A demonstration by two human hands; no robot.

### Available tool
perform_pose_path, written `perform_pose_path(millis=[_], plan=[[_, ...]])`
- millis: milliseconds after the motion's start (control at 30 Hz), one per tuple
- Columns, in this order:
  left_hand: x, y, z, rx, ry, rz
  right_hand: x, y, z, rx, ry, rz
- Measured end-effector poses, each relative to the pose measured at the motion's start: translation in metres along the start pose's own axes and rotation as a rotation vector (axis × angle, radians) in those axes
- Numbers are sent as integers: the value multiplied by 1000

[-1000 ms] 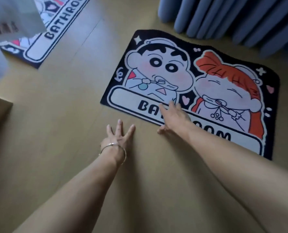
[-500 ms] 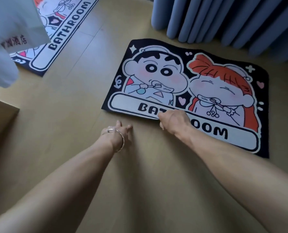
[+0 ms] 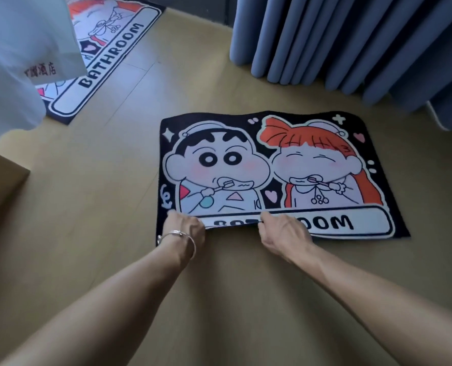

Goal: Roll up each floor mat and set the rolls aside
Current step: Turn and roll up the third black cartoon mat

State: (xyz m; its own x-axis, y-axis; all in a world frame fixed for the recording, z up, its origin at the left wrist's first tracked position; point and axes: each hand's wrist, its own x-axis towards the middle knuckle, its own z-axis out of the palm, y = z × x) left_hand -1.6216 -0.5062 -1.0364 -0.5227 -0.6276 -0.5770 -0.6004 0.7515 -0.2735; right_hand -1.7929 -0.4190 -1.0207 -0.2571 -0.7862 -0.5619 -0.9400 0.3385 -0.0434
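both hands [image 3: 186, 228] [image 3: 283, 231] grip the near mat's [image 3: 272, 165] lifted front edge.

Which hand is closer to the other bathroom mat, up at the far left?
Left. The left hand grips the front edge of the near mat by its left corner, toward the other mat; the right hand grips that edge farther right.

Near mat [image 3: 272, 159]: black ground, two cartoon figures outlined in cream, one black-haired, one orange-haired. Cheeks and hearts done in pink, white banner lettered in black. Far mat [image 3: 106, 62]: same print seen. Floor [image 3: 100, 207]: tan, crossed by plank seams. Curtain [image 3: 351, 35]: plain grey-blue. Cloth [image 3: 21, 35]: white, marked with dark red characters. Bracelet [image 3: 178, 233]: silver.
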Motion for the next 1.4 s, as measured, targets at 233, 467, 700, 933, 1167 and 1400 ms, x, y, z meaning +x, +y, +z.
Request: perform_pose_path(millis=[233,467,700,933,1167,1400], plan=[[-12,37,-8,-418,-208,56,12,10,-14,282,-124,214],[-44,72,-23,-783,-165,394,44,39,-27,14,-49,248],[-19,-24,32,-210,39,71,16,-43,10,-53,-210,-188],[-18,-50,62,-133,36,-127,-3,-63,48,-82,-258,-271],[-10,-36,53,-203,-23,-51,-8,-39,45,-181,-118,-226],[-27,-10,43,-155,-19,196,8,0,23,-297,-95,-194]])
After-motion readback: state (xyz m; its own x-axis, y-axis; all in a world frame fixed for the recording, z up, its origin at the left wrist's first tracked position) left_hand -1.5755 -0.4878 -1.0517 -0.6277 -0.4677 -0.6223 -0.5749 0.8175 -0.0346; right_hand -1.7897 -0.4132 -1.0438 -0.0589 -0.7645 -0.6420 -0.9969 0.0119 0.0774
